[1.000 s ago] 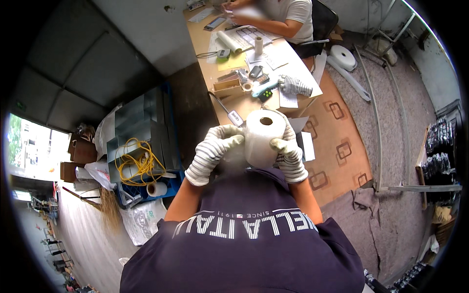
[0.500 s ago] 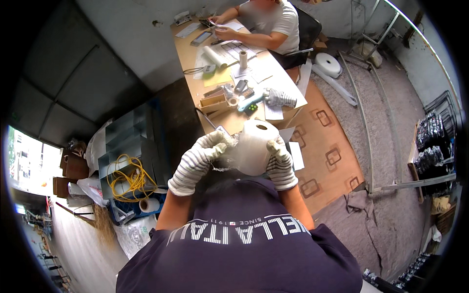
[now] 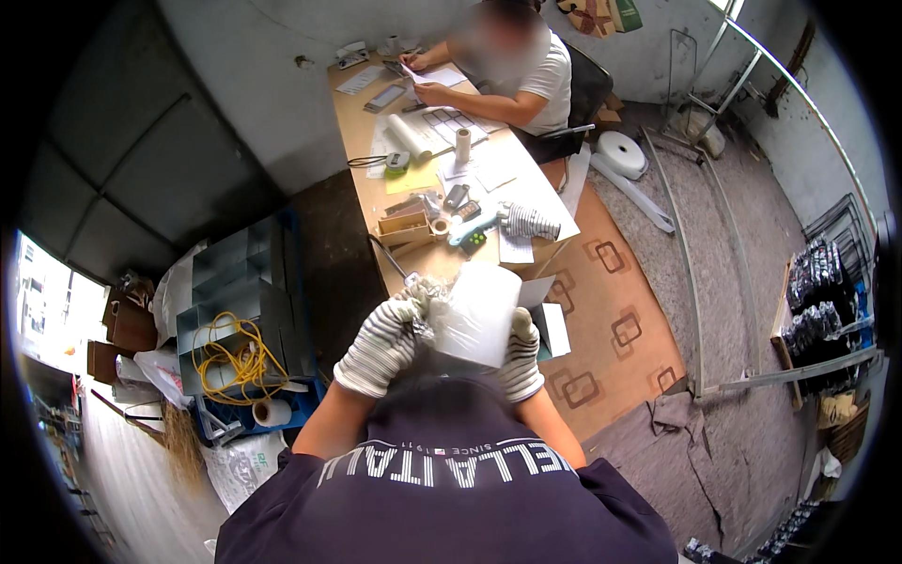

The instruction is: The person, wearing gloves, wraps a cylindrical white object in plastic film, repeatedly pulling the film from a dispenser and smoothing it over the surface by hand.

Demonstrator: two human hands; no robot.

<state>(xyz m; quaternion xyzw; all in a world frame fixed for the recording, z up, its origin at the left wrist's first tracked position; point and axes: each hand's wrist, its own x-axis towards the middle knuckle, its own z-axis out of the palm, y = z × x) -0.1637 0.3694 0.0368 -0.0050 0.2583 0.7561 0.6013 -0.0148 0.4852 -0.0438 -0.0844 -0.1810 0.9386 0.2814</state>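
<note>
In front of my chest is a thick white roll of plastic film [image 3: 477, 318], tilted so that its core hole is out of sight. My right hand [image 3: 520, 357], in a striped knitted glove, grips the roll along its right side. Crumpled clear film [image 3: 432, 299] bunches at the roll's left edge. My left hand [image 3: 381, 343], gloved alike, is closed on this loose film, its fingertips partly hidden by it.
Beyond the roll stands a wooden desk [image 3: 550, 183] bearing a striped glove [image 3: 528, 221], a tape measure [image 3: 397, 163] and papers. A person [image 3: 536, 85] sits behind it, handling paper. Metal bins [image 3: 230, 282] with a yellow cord [image 3: 235, 357] stand left.
The roll has tipped, so its core hole no longer shows. My left hand has turned and bunched up the loose film. The roll and both hands sit slightly lower in view.
</note>
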